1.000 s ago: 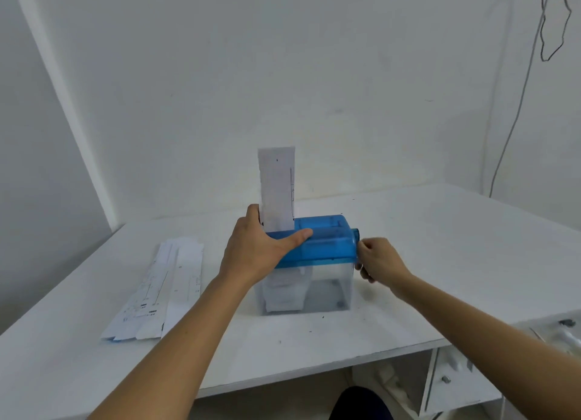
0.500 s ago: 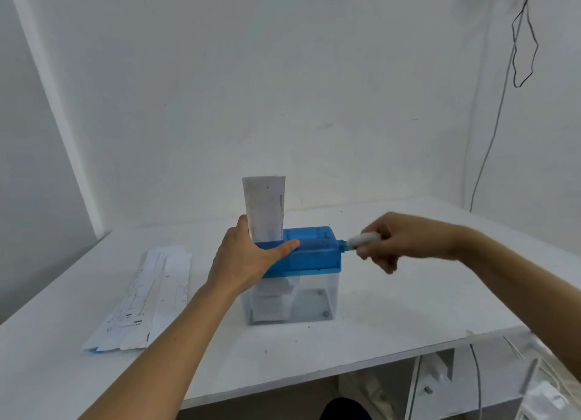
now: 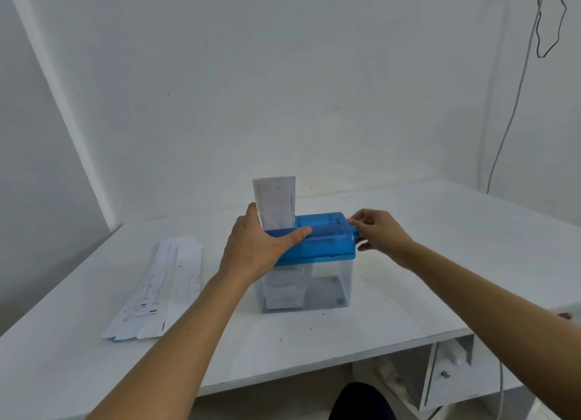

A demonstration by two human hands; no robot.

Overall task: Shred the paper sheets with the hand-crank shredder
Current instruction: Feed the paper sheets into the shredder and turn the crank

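Gripping the blue lid of the hand-crank shredder (image 3: 323, 242) at mid-bench with our left hand (image 3: 261, 247), thumb laid across its near edge, we curl our right hand (image 3: 382, 234) round the crank (image 3: 355, 231) at its right end. 1 paper strip (image 3: 275, 203) stands upright in the slot. More paper sheets (image 3: 160, 287) lie flat on the bench (image 3: 440, 262), well left of the shredder.

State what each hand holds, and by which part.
Left hand grips the shredder by the left end of its blue lid. Right hand pinches the crank at the lid's right side.
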